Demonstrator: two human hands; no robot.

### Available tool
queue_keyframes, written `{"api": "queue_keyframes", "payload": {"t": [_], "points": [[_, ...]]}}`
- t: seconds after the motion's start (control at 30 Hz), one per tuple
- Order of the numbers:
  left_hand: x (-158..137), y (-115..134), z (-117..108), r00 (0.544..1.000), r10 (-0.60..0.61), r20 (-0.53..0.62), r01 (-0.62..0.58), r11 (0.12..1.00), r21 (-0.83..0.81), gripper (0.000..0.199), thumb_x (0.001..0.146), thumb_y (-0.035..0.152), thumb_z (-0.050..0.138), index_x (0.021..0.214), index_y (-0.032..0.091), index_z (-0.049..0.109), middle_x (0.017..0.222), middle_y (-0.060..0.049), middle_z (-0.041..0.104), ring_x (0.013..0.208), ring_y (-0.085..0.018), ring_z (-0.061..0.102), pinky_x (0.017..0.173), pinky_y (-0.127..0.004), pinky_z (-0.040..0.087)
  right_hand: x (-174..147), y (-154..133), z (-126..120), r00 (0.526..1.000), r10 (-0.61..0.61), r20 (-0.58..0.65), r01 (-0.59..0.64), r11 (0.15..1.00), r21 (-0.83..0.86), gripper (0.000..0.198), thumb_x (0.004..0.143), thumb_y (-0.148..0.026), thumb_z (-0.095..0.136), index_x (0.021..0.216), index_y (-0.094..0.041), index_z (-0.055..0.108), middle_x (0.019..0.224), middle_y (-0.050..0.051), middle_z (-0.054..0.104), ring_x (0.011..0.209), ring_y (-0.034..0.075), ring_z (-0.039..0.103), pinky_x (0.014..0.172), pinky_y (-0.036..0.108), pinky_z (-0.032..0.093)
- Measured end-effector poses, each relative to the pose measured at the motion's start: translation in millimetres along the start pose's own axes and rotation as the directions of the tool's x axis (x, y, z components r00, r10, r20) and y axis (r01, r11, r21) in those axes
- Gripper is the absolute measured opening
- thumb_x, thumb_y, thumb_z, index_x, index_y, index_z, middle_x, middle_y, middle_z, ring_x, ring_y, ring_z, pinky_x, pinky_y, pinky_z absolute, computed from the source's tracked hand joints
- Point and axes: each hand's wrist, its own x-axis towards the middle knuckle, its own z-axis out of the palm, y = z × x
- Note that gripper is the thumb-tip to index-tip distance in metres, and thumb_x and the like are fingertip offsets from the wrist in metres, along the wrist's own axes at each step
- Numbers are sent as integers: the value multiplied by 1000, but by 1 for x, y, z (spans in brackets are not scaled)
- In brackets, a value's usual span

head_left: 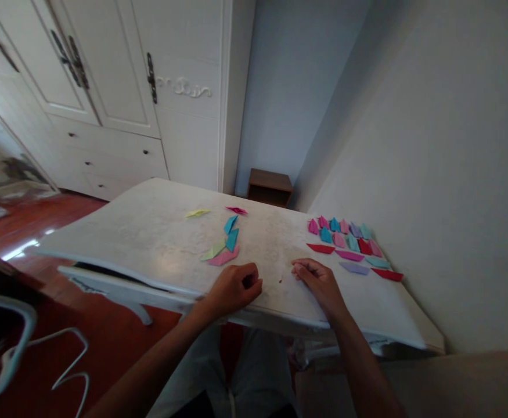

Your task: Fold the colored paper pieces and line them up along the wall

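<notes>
My left hand (237,285) rests at the table's near edge, its fingers curled into a loose fist with nothing visible in it. My right hand (317,280) lies on the tabletop farther right, thumb and fingertips drawn together; no object shows between them. Just beyond my left hand are a pink folded paper piece (224,256), a light green one (213,250) and a blue one (232,238). Past my right hand lie flat folded paper strips, among them a red one (320,248), a magenta one (349,255) and a lilac one (353,267).
Several small paper boats (339,239) stand in rows near the wall on the right of the white table (149,232). A yellow paper piece (197,213) lies farther back. A small dark speck (280,280) sits between my hands. Beyond are a white wardrobe (193,128) and brown box-shaped furniture (271,180).
</notes>
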Motion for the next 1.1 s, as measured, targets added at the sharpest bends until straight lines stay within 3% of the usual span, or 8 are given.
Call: {"api": "queue_keyframes", "payload": {"t": [0.13, 0.23, 0.37, 0.47, 0.63, 0.8, 0.97, 1.1], "points": [[-3, 4, -3, 990, 78, 117, -81, 997, 22, 14, 72, 18, 56, 61, 18, 49, 55, 5, 48, 51, -9, 41, 54, -23, 26, 27, -17, 51, 982, -87, 167, 104, 990, -95, 34, 79, -39, 64, 104, -17, 68, 81, 3, 67, 71, 16, 61, 66, 29, 48], [-3, 3, -6, 973, 131, 191, -137, 990, 20, 16, 70, 18, 58, 56, 18, 50, 55, 4, 50, 51, -9, 41, 54, -25, 26, 49, -31, 84, 954, -156, 257, 222, 941, -256, 28, 76, -33, 69, 100, -18, 70, 80, 2, 66, 69, 15, 58, 67, 29, 45], [-3, -1, -6, 973, 151, 175, -149, 989, -22, 18, 73, 22, 61, 57, 17, 53, 57, 3, 54, 54, -10, 46, 56, -25, 29, 69, -46, 112, 936, -173, 305, 298, 850, -434, 15, 72, -29, 73, 84, -19, 71, 72, 1, 63, 66, 14, 54, 65, 27, 40], [-3, -2, -5, 980, 130, 150, -122, 990, -65, 18, 75, 24, 61, 59, 17, 56, 57, 3, 55, 54, -10, 47, 55, -24, 28, 73, -51, 120, 934, -127, 335, 279, 844, -458, 12, 70, -27, 76, 75, -18, 68, 71, 0, 64, 66, 14, 54, 63, 26, 39], [-3, -2, -5, 988, 119, 101, -107, 988, -116, 19, 74, 23, 62, 58, 17, 54, 55, 4, 52, 52, -9, 43, 54, -24, 26, 70, -52, 114, 931, -44, 362, 166, 935, -312, 20, 66, -29, 78, 70, -17, 62, 66, -2, 63, 61, 13, 55, 57, 24, 39], [-3, -2, -6, 991, 87, 100, -70, 983, -169, 19, 75, 21, 61, 59, 17, 50, 56, 5, 50, 53, -9, 43, 55, -24, 27, 52, -54, 97, 921, -72, 382, 49, 996, 71, 31, 68, -41, 78, 70, -18, 59, 69, -1, 65, 61, 12, 58, 57, 24, 43], [-2, -3, -6, 999, 26, 22, -20, 973, -229, 25, 77, 22, 58, 57, 18, 44, 55, 5, 44, 54, -9, 41, 54, -23, 28, 25, -54, 80, 981, -37, 192, -39, 925, 377, 29, 70, -38, 79, 72, -19, 57, 77, 2, 69, 66, 13, 62, 54, 22, 43], [0, -2, -5, 967, -142, -211, 80, 957, -277, 31, 81, 32, 55, 57, 18, 42, 53, 6, 40, 52, -8, 38, 52, -22, 29, 8, -48, 71, 1000, -4, 14, -3, 898, 440, 25, 73, -36, 78, 75, -20, 59, 69, 0, 67, 60, 13, 60, 55, 24, 45]]}}
